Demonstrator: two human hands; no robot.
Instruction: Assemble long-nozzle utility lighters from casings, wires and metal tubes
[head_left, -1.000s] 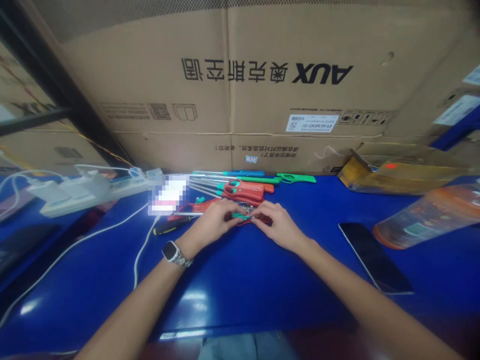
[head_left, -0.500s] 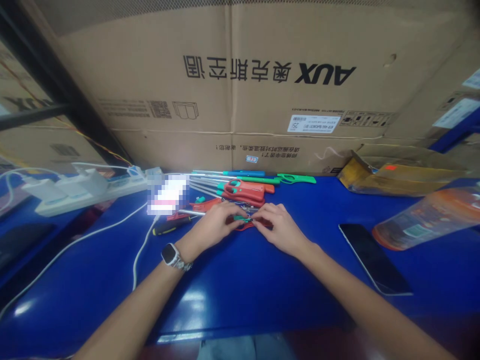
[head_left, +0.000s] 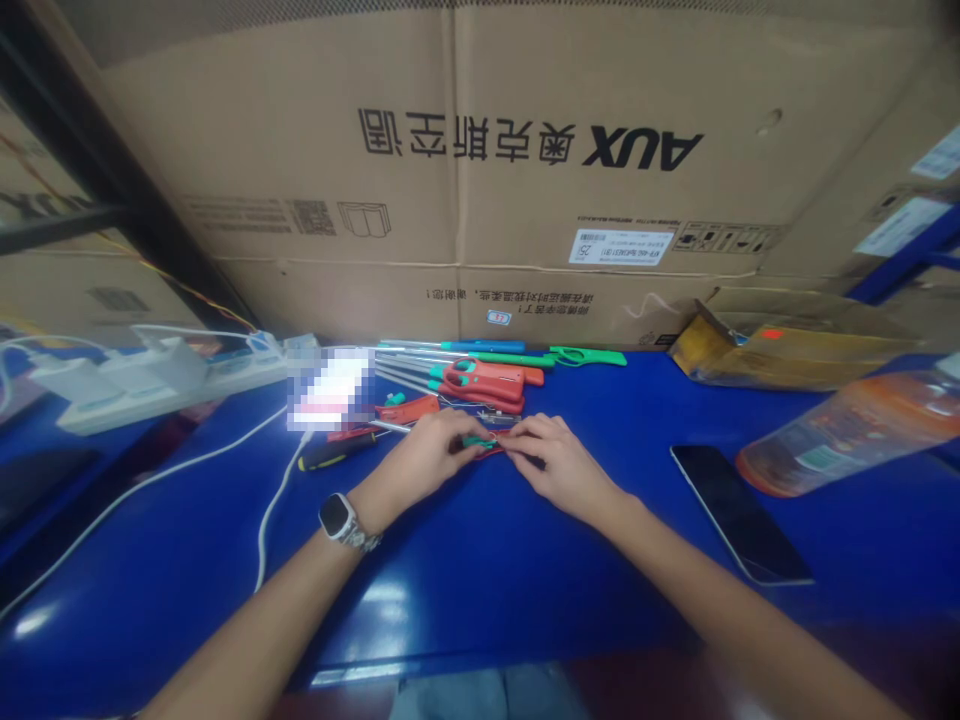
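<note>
Left hand point(head_left: 429, 456): drawn slightly nearer the person over the second; fingertips were over the red part point(head_left: 491, 447), now at its left end, pinching the small green piece point(head_left: 478, 441).

Right hand point(head_left: 559, 462): likewise drawn back a little and lower on the blue table point(head_left: 480, 570); fingers meet the left hand's at the same spot as before.

Red part: earlier seen as a loop below and between the hands; now mostly covered, only a short strip showing between the fingertips.

Camera: tipped a little, so the carton point(head_left: 480, 170), lighters point(head_left: 480, 375) and phone point(head_left: 739, 512) sit slightly left and higher in view; their places on the table are unaltered.
</note>
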